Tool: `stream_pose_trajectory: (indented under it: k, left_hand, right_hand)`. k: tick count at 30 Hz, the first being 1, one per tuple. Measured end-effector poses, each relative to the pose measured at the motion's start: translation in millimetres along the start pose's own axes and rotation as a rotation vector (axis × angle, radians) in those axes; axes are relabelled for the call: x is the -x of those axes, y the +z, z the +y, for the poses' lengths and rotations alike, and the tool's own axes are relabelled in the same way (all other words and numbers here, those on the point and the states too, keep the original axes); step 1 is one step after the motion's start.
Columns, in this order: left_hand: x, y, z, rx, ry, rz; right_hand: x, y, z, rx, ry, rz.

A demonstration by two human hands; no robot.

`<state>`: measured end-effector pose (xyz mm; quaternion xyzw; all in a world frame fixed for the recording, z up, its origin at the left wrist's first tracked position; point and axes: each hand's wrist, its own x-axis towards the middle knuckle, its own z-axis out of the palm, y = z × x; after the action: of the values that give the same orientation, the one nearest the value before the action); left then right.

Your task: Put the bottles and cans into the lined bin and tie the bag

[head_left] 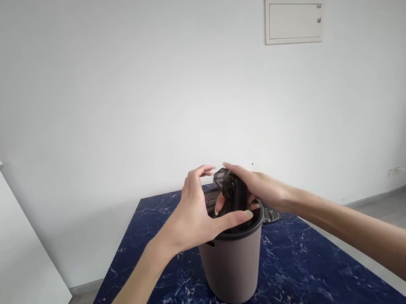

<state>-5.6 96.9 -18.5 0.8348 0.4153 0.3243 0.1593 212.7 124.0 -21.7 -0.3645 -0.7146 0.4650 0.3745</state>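
Note:
A grey-brown trash bin (235, 269) with a dark rim stands upright on the table. Over its mouth, my right hand (253, 182) is closed around a black, shiny plastic bundle, which looks like a roll of garbage bags (239, 195). Crinkled, thin plastic sticks up at the bundle's top. My left hand (197, 210) is on the bin's left side with its fingers curved and apart. Its thumb stretches across the front of the bundle, just above the rim; whether it touches is unclear. Most of the bin's inside is hidden by my hands.
The bin rests on a dark blue, marble-patterned table (165, 295) set against a white wall. Behind the bin on the right lies some crumpled dark plastic (271, 215). A white cabinet (6, 260) stands at the left, and a panel door (293, 20) is on the wall.

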Motion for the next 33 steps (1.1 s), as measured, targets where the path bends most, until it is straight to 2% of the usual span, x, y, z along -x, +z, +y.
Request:
stream_pose_trajectory:
  k: [4,8,10,13,19,23,28,33]
  left_hand:
    - [-3,18.7,0,0.007,-0.073,0.052]
    - [-10,31.9,10,-0.061,0.036,0.035]
    - [-13,36.4,12,-0.045,0.069,0.057]
    - [-15,40.4,7,0.004,0.037,0.122]
    - [-20,39.2,-8,0.075,0.066,0.101]
    - [-22,34.0,-14,0.174,0.128,0.081]
    - [-23,28.7,-19,0.299,0.055,-0.063]
    - [-23,27.3,-21,0.319,0.041,-0.086]
  right_hand:
    - [-1,1,-7,-0.031,0.081,0.073]
    - [1,2,-8,0.03,0.07,0.145]
    - [3,0,-8,0.076,0.044,0.134]
    - [6,-4,-7,0.097,-0.001,0.082]
    - [11,-12,0,0.01,-0.089,-0.07]
    - [17,-19,0,0.155,-0.107,-0.158]
    - [20,-32,5,0.283,-0.114,-0.161]
    - [18,-34,12,0.428,-0.152,-0.102]
